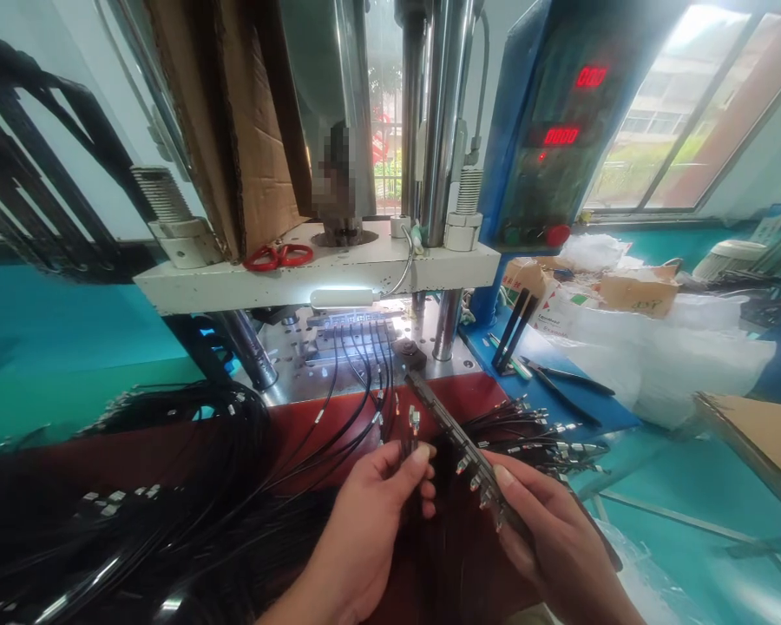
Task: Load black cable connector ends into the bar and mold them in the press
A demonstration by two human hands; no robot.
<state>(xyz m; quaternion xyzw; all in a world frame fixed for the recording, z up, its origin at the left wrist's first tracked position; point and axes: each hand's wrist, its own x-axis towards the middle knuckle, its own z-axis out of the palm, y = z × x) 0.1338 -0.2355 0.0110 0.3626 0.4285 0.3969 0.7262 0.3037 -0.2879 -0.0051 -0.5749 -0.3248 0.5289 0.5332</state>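
My left hand (381, 499) pinches a black cable just below its end, where a small metal connector (415, 420) sticks up above the thumb. Held at a slant in my right hand (547, 521) is a long dark metal bar (452, 425), its far tip close to the press bed. Several small connectors (478, 486) with orange wire ends sit along the bar's near half. The cable end is left of the bar, apart from it. My palms hide the lower part of the cable and the near end of the bar.
Several black cables (364, 382) run from a lit fixture (357, 334) in the press. Cable bundles lie left (227, 434) and right (540, 443) on the red surface. Red-handled scissors (278, 256) rest on the white press plate (234, 291). Black tweezers (566, 391) lie on the blue ledge.
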